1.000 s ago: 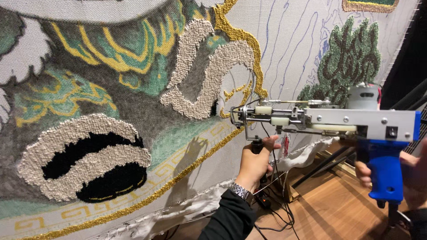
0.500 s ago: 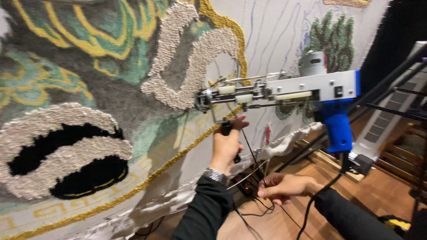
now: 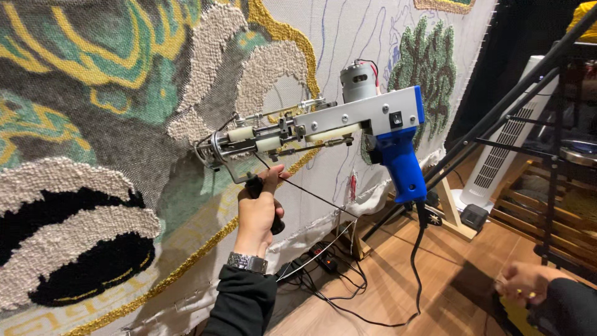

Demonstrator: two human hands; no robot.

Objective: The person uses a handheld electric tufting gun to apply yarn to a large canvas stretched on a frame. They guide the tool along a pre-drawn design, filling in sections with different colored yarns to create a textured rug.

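- The left hand [image 3: 260, 211] is closed around the black front handle [image 3: 264, 205] of a tufting gun [image 3: 323, 130], thumb up along the handle's top, with a metal wristwatch [image 3: 247, 262] just above a black sleeve.
- The gun sits in front of the hanging tufted rug [image 3: 93, 124], with its needle end at the cloth.
- Its long axis runs nearly level, slightly raised toward the right: the needle end points left into the rug, and the blue pistol grip [image 3: 401, 165] hangs down at the right end, with no hand on it.
- A black cord [image 3: 415, 261] drops from the blue grip to the wooden floor [image 3: 435, 274].
- The right hand [image 3: 519, 283] is low at the right, well apart from the gun; it is blurred, so I cannot tell whether it holds anything.
- The needle tip is hard to make out behind the wire guard.
- The rug is cut off at the top and left edges.
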